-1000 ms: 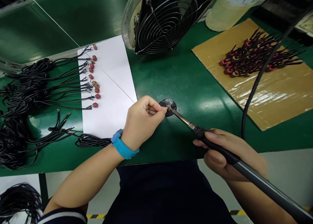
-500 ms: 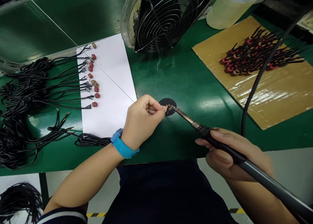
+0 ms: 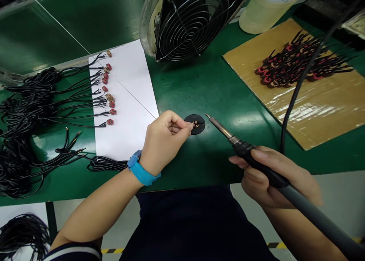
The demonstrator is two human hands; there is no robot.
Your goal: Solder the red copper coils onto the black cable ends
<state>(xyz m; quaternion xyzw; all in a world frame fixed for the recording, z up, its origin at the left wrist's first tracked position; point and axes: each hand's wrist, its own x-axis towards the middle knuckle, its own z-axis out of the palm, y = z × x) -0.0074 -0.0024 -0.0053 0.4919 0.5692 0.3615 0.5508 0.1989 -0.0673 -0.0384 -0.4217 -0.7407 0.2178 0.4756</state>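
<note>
My left hand (image 3: 167, 137), with a blue strap on its wrist, is closed in a pinch at the left edge of a round black disc (image 3: 201, 129). A thin solder wire (image 3: 137, 98) runs from the upper left into this hand. Beside the fingertips a small part with copper-coloured contacts (image 3: 196, 125) sits on the disc; the fingers partly hide it. My right hand (image 3: 281, 177) is wrapped round the handle of a soldering iron (image 3: 221, 128). The iron's tip points up and left, a short way right of the disc and apart from it.
White paper (image 3: 128, 132) bears several small red and tan ring parts by black cable ends (image 3: 71, 101). A fan with a wire guard (image 3: 189, 35) stands behind the disc. To the right, a brown board (image 3: 308, 120) carries a wired-parts pile (image 3: 293, 63); a pale bottle (image 3: 261, 12) stands behind.
The soldering iron's tip has come off the small part and moved right and slightly up, away from the disc. My left hand has hardly moved. Wisps of smoke before the fan have faded.
</note>
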